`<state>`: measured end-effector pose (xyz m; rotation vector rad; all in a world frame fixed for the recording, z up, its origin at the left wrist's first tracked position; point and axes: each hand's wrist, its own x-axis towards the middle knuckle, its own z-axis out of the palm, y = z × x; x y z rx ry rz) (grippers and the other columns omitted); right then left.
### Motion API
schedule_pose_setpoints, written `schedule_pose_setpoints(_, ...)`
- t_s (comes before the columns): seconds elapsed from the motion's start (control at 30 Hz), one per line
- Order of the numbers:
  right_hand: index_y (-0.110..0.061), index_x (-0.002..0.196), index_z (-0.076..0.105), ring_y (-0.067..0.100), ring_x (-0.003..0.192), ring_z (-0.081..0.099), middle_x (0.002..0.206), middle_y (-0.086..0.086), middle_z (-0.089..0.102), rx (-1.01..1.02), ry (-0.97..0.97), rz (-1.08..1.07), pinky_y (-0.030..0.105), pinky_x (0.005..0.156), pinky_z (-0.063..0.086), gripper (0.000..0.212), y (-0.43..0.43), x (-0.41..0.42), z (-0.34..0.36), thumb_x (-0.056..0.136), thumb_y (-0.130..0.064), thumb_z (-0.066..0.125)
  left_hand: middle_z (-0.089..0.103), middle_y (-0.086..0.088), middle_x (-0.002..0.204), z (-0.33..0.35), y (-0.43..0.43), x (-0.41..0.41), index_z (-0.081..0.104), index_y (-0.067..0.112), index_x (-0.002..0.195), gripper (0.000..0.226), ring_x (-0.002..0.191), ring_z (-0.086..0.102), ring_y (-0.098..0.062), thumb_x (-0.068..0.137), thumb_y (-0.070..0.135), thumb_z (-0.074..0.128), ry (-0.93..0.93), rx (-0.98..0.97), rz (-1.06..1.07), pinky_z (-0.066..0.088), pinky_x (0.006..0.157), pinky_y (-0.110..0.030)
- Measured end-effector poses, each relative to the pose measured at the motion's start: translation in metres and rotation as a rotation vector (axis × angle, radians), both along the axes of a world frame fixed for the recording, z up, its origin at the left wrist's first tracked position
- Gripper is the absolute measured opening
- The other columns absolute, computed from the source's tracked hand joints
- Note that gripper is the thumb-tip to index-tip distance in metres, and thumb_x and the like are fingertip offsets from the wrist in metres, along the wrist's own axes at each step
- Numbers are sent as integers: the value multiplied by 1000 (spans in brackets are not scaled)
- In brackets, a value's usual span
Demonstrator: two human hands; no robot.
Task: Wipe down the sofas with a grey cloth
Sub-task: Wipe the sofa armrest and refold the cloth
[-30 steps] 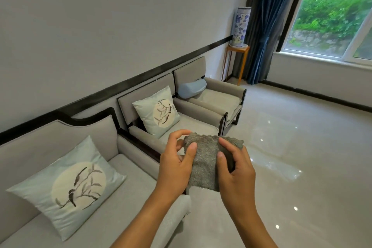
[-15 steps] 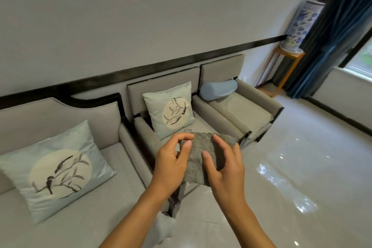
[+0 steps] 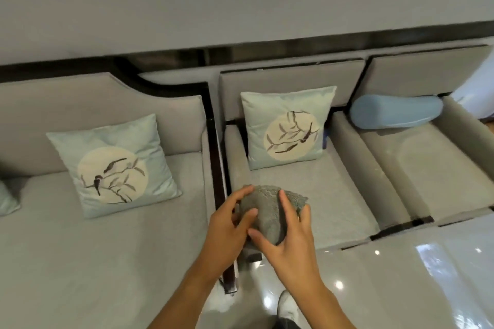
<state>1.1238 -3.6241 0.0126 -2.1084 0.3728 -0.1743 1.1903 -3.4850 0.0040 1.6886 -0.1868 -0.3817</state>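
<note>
A fuzzy grey cloth [image 3: 267, 211] is bunched between both my hands, in the air over the front of the middle armchair [image 3: 315, 195]. My left hand [image 3: 227, 232] grips its left side with thumb and fingers curled. My right hand [image 3: 288, 238] holds its right side, fingers spread over the top. A long grey sofa [image 3: 107, 262] lies at the left, and a second grey armchair [image 3: 438, 173] stands at the right.
A pale blue cushion with a bird print [image 3: 115, 165] leans on the long sofa, another [image 3: 288, 128] on the middle armchair. A light blue bolster [image 3: 395, 112] lies on the right armchair. Glossy floor [image 3: 414, 275] spreads at the lower right, with my shoe [image 3: 288, 307] on it.
My view has swung left and down, now facing the seats squarely. Both hands have kept hold of the cloth and bunched it tighter, lower over the middle armchair.
</note>
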Motion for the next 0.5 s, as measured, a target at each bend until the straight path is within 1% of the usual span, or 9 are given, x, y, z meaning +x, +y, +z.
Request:
schedule_pose_setpoints(0.03,-47,152,15,-5,113,38,128,-15,24,9,26,30,7,89,40,101,-10,10,-17,69,-71,67,65,8,135,-16,-7,6,56,36,139,46,122,65,-13,94,37,64,30,6,10,58,99,-43)
schedule_pose_setpoints(0.1,-40,155,17,-3,109,41,130,-12,25,3,83,67,7,87,42,103,-27,30,-48,71,-65,72,65,6,135,-45,-18,21,54,33,140,46,122,66,-12,95,30,65,49,26,30,57,100,-40)
schedule_pose_setpoints(0.2,-34,157,20,-5,108,39,133,-10,28,-8,153,120,0,84,36,102,-41,55,-101,76,-51,79,66,6,132,-94,-30,41,53,35,140,48,115,69,-11,98,17,68,70,87,55,60,96,-39)
schedule_pose_setpoints(0.27,-33,156,23,-7,113,39,137,-10,32,34,175,143,-3,87,33,97,-47,71,-139,78,-43,81,67,5,130,-130,-34,53,52,37,141,53,112,70,-11,96,14,70,85,122,49,60,94,-39)
schedule_pose_setpoints(0.3,-33,155,27,-6,115,41,138,-10,37,51,183,163,-3,90,34,93,-50,80,-163,80,-40,81,68,6,129,-152,-35,59,52,40,141,56,111,70,-11,95,14,71,91,140,48,60,95,-39)
schedule_pose_setpoints(0.37,-36,152,34,-3,118,49,135,-10,49,62,198,225,7,98,41,83,-52,92,-208,82,-40,78,67,10,130,-197,-33,67,49,45,140,59,114,69,-8,94,17,73,74,190,38,58,99,-39)
schedule_pose_setpoints(0.43,-40,151,35,5,117,56,131,-6,57,36,234,290,22,100,49,76,-50,95,-247,86,-43,72,65,12,133,-234,-27,70,46,48,142,62,118,66,-4,93,23,75,54,258,4,55,103,-38)
schedule_pose_setpoints(0.47,-40,151,35,8,117,57,130,-4,58,11,256,310,25,100,49,72,-47,95,-265,88,-44,69,64,13,134,-253,-24,71,45,48,143,63,119,65,-2,92,27,75,59,288,-16,54,104,-36)
schedule_pose_setpoints(0.5,-41,151,35,9,118,57,130,-3,58,-14,274,312,24,101,48,67,-45,93,-281,91,-45,64,64,15,134,-269,-21,72,43,48,144,64,119,63,0,91,31,76,64,318,-29,54,103,-32)
